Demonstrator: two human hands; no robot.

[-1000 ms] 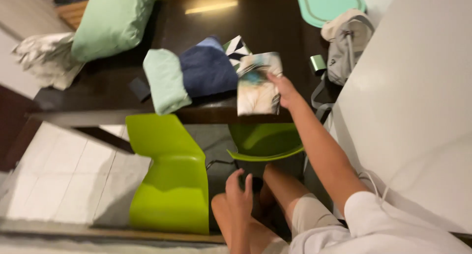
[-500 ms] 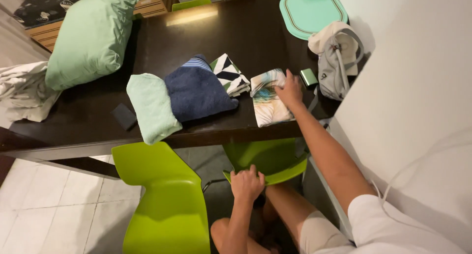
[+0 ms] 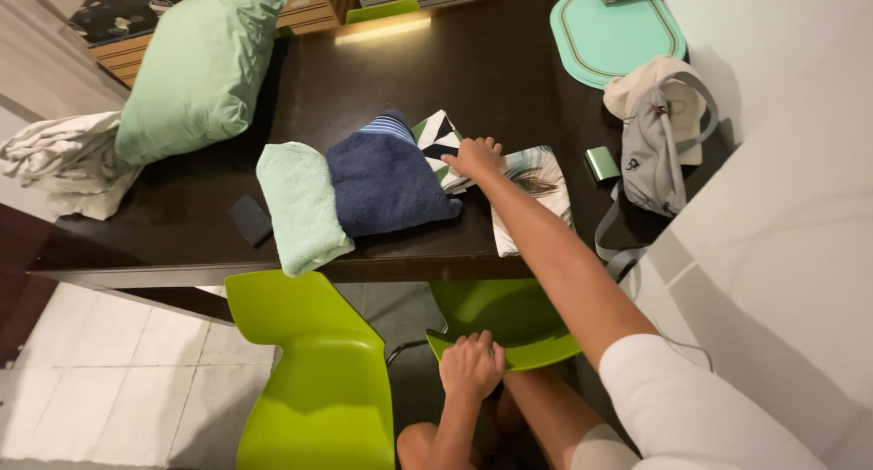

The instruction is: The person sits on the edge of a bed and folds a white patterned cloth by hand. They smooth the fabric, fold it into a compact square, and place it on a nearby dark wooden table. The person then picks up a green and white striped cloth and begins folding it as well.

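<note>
On dark table (image 3: pixel 509 61), soft folded towels (image 3: pixel 386 179)

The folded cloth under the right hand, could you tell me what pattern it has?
The folded cloth has black, white and green triangles, seen in the head view.

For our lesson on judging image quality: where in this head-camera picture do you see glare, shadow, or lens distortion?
Head view: a bright strip of glare lies on the far edge of the dark table; the grey bag casts a soft shadow on the white wall; the right hand on the patterned folded cloth and the left hand on the green chair seat are sharp; wide-angle lens bends the table edges.
</note>
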